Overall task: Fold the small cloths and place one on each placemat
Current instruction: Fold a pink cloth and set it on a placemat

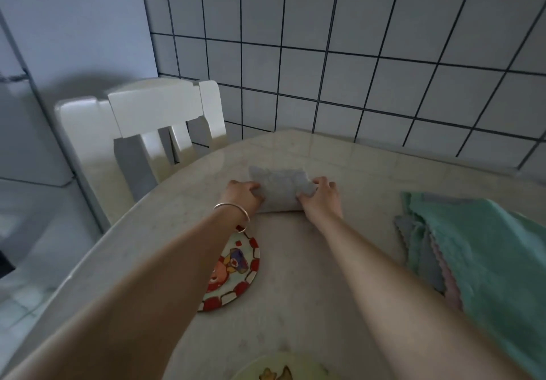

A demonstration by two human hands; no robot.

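Note:
A small grey cloth (279, 188), folded into a thick rectangle, lies on the pale marble table (369, 172) near its far edge. My left hand (245, 195) pinches the cloth's left end and my right hand (320, 196) pinches its right end. A round placemat (236, 270) with a red-and-white checked rim and a cartoon figure lies near my left forearm, partly hidden by it. Another round mat (280, 370) with a yellow picture peeks in at the bottom edge. A pile of several small cloths (472, 249), teal on top with grey and pink below, lies at the right.
A white chair (153, 119) stands at the table's far left corner. A wall of white tiles (354, 54) with dark grout runs right behind the table.

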